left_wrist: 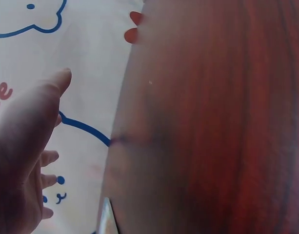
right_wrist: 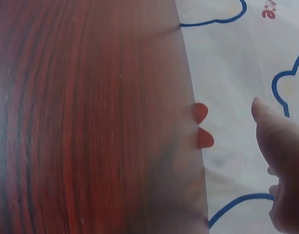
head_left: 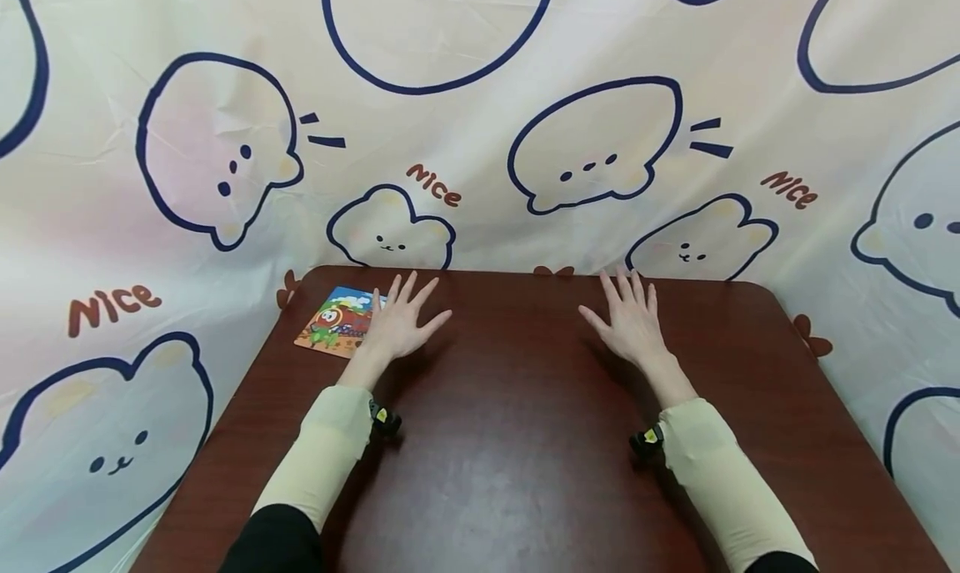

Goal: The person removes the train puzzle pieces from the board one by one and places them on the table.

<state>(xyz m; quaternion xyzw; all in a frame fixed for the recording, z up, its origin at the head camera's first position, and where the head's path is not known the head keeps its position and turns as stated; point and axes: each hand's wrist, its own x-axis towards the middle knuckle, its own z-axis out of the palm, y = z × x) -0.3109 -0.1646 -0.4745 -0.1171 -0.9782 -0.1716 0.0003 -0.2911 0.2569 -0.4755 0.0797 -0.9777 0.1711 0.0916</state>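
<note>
A colourful square picture card or booklet (head_left: 333, 321) lies at the table's far left corner, showing a cartoon figure under a blue sky. My left hand (head_left: 397, 327) is stretched out with fingers spread, its outer side overlapping the card's right edge in the head view; whether it touches the card I cannot tell. In the left wrist view only a sliver of the card (left_wrist: 107, 219) shows below the left hand (left_wrist: 25, 141). On the other side my right hand (head_left: 632, 323) reaches toward the far edge, fingers spread and holding nothing. The right wrist view shows its thumb extended.
A dark reddish-brown wooden table (head_left: 495, 439) spans the space under both arms. Behind and beside it hangs a pale cloth (head_left: 480, 139) printed with cartoon bears and the word "Nice". Each wrist carries a small black device (head_left: 647, 441).
</note>
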